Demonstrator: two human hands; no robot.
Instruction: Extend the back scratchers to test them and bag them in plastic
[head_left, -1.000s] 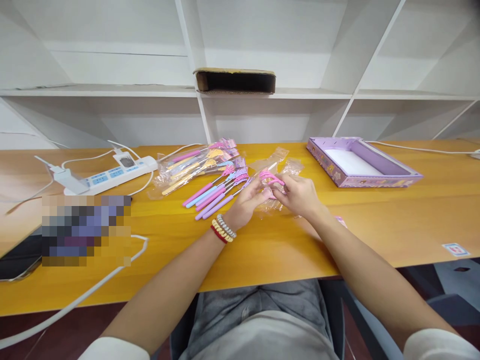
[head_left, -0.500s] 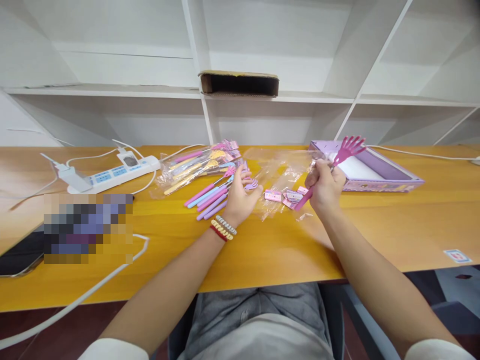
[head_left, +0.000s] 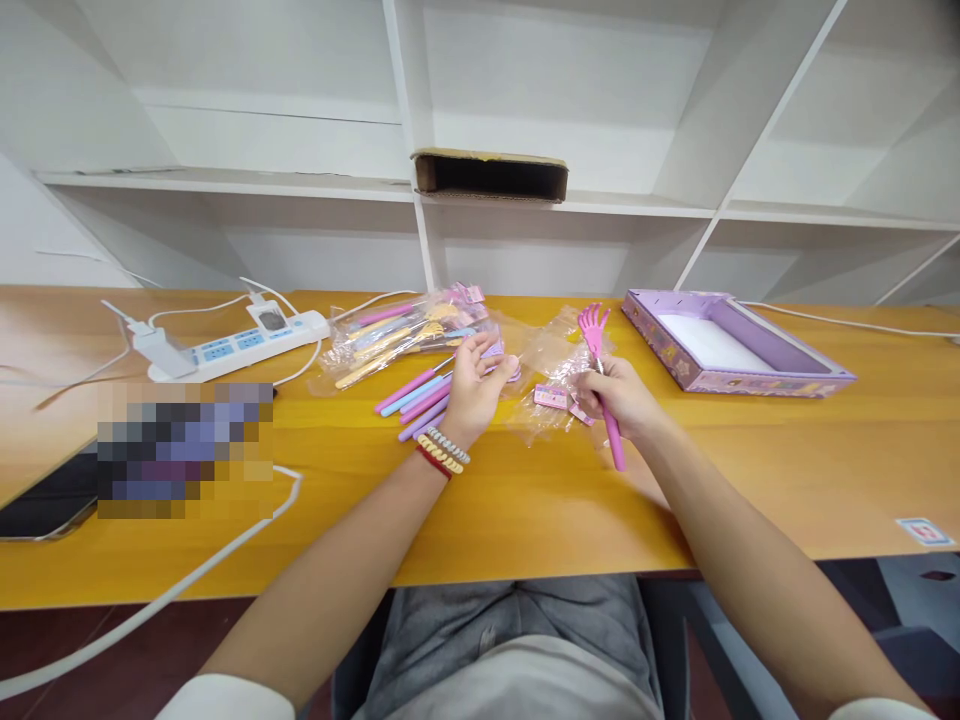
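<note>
In my right hand (head_left: 616, 392) is a pink back scratcher (head_left: 615, 440), its hand-shaped head pointing up and its handle tilted down toward me. My left hand (head_left: 480, 395), fingers stretched and apart, hovers over or rests at the loose back scratchers (head_left: 427, 397) with pink, blue and purple handles; contact is hard to make out. Behind them lie more back scratchers in clear wrappers (head_left: 405, 330). Between my hands, crumpled clear plastic bags (head_left: 551, 350) cover part of the table, with small pink cards (head_left: 551, 397) among them.
A purple open box (head_left: 757, 380) stands at the right. On the left are a white power strip (head_left: 247, 345) with cables and a black phone (head_left: 52, 495), partly blurred out. A cardboard box (head_left: 491, 177) sits on the white shelf (head_left: 637, 208) behind the table.
My right hand has lowered and moved left, bringing the back scratcher more upright and away from the purple box. The clear plastic has shifted with it. My left hand has barely moved.
</note>
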